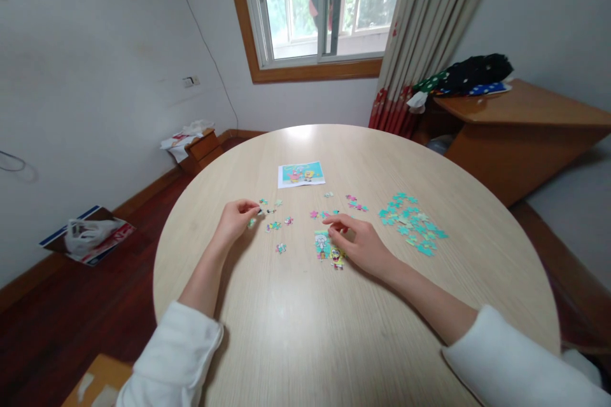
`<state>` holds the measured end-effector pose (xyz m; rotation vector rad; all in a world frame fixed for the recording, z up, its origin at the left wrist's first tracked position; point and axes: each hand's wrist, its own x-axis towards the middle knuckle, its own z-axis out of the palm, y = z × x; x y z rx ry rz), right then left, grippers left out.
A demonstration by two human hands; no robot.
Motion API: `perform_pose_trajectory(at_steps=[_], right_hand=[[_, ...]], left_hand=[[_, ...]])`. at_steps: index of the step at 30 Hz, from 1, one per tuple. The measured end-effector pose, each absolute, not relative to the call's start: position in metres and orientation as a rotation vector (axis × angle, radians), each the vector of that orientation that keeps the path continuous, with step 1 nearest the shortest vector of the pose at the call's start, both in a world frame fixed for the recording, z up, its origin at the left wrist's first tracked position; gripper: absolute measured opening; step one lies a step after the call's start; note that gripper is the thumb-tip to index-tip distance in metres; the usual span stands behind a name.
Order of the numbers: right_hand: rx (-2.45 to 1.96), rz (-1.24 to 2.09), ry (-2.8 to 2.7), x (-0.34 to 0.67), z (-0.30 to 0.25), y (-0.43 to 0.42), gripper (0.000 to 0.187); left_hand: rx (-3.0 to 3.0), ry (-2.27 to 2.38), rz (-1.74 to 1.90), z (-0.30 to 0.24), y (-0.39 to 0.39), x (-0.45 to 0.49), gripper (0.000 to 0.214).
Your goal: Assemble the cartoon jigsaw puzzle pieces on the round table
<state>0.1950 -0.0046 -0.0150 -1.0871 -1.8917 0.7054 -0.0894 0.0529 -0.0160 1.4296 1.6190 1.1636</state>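
Note:
My left hand (pixel 238 219) is pinched at the left of the table, with a small dark-edged puzzle piece (pixel 260 210) at its fingertips. Several loose jigsaw pieces (pixel 273 226) lie just right of and below those fingers. Over the joined part of the puzzle (pixel 322 243), which shows a pale green figure and a yellow figure, hovers my right hand (pixel 360 241). Its index finger and thumb are apart, with nothing visible between them; it partly hides the puzzle's right side. Pink and teal pieces (pixel 327 214) lie just beyond its fingertips.
A printed reference picture (pixel 301 174) lies farther back on the round wooden table (pixel 286 343). To the right spreads a pile of mostly teal pieces (pixel 414 222). Pink pieces (pixel 356 203) sit between. A wooden desk (pixel 525 105) holding dark cloth stands beyond the table.

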Motion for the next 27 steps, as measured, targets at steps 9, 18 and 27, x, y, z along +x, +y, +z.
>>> perform_pose_trajectory(at_steps=[9,18,27], right_hand=[[-1.088,0.724,-1.884,0.195,-0.014,-0.004,0.023],[-1.090,0.732,-1.883,0.195,-0.013,-0.005,0.021],[-1.097,0.720,-1.881,0.197,-0.014,-0.004,0.022]], left_hand=[[1.601,1.732,1.000,-0.032,0.061,-0.093,0.019],[1.777,1.965,0.808,-0.025,0.058,-0.089,0.010],[1.843,2.044,0.768,-0.011,0.050,-0.077,0.008]])
